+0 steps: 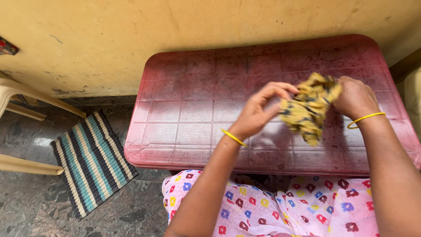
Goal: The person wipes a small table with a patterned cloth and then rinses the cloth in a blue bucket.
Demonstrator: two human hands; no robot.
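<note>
A crumpled yellow cloth with dark patterning point(309, 107) hangs bunched above the red plastic table point(193, 109). My right hand point(356, 97) grips its upper right part. My left hand point(258, 112) pinches the cloth's left edge with its fingertips. Both wrists wear thin yellow bangles. The cloth's lower end dangles just above the tabletop, right of centre.
A striped blue, black and cream mat point(90, 160) lies on the stone floor at the left. Beige plastic chair legs point(26, 98) stand at the far left. A yellow wall point(175, 26) runs behind the table. My lap in a pink flowered garment point(280, 208) is below the table's near edge.
</note>
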